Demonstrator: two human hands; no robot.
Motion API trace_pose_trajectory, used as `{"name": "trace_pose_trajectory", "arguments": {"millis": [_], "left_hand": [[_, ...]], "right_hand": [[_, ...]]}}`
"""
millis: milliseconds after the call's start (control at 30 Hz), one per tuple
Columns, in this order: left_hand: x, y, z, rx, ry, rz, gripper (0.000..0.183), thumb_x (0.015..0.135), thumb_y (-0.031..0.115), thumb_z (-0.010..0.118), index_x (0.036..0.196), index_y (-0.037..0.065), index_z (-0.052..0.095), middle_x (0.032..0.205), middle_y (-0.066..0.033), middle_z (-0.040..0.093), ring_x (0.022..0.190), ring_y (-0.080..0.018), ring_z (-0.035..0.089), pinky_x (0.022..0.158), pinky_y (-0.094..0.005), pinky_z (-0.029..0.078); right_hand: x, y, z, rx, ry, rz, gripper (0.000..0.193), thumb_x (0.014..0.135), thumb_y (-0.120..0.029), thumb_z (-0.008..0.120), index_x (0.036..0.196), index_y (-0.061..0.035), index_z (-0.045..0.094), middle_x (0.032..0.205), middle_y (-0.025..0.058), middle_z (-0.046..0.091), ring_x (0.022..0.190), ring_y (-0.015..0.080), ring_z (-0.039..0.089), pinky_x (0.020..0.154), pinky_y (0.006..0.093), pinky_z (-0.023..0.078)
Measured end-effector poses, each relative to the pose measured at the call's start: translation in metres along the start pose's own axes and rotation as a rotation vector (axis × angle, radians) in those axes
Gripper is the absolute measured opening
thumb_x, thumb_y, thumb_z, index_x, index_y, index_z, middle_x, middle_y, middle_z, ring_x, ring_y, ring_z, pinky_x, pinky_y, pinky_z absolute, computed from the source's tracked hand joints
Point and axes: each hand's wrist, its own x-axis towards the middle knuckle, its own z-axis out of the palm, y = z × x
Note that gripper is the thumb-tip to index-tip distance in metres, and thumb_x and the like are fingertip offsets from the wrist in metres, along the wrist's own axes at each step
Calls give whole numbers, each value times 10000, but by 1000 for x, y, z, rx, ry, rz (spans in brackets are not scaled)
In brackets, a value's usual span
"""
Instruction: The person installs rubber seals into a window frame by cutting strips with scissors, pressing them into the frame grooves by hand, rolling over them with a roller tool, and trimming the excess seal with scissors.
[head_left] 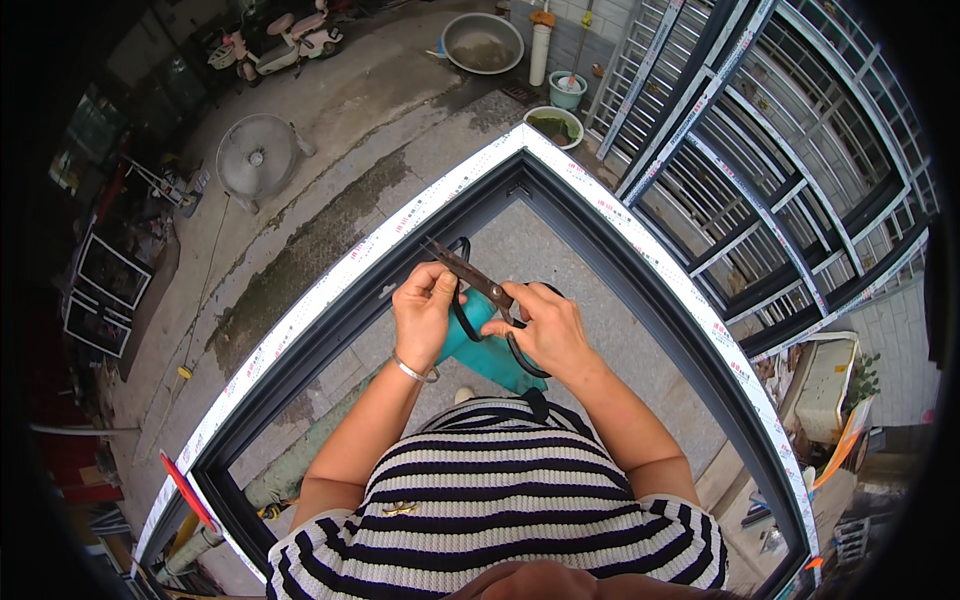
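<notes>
My right hand [545, 325] is closed round the handles of dark, worn scissors [472, 272]. Their blades point up and left, over the fingertips of my left hand [424, 312]. That hand pinches a thin black rubber strip [461, 318], whose curved end rises beside the blades and whose lower part hangs toward my right thumb. Whether the blades touch the strip, I cannot tell. Both hands are in front of my body, inside the outline of a large dark window frame [640, 265] covered in white printed film. Below them shows something teal [495, 362], partly hidden.
More metal frames and grilles [770, 200] lean at the right. A round fan [257, 158] lies at the left, with a pink scooter [290, 45] and a wide metal basin [482, 44] farther back. A red disc-like thing [188, 492] touches the frame's left corner.
</notes>
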Motion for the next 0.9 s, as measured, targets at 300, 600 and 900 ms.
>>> {"name": "trace_pose_trajectory", "arguments": {"millis": [300, 600, 900], "left_hand": [[-8, -11, -7, 154, 56, 1, 118, 958, 109, 591, 989, 1, 630, 907, -17, 629, 753, -71, 559, 730, -220, 501], [1, 8, 4, 45, 45, 59, 182, 968, 174, 587, 1038, 8, 611, 949, -50, 638, 851, -122, 613, 753, -261, 509], [-13, 4, -4, 148, -122, 140, 246, 898, 0, 620, 1140, -31, 592, 1177, -84, 566, 1061, -185, 605, 943, -315, 486]], "right_hand": [[74, -98, -67, -558, -122, -405, 316, 657, -140, 744, 918, -19, 613, 777, 110, 614, 707, 254, 668, 558, 334, 527], [87, -223, -64, -723, -371, -853, 232, 632, -180, 723, 795, -40, 635, 728, 60, 631, 642, 200, 641, 519, 299, 482], [69, -253, -27, -823, -378, -1022, 220, 607, -254, 742, 692, -81, 636, 674, -2, 625, 571, 157, 605, 470, 266, 422]]}}
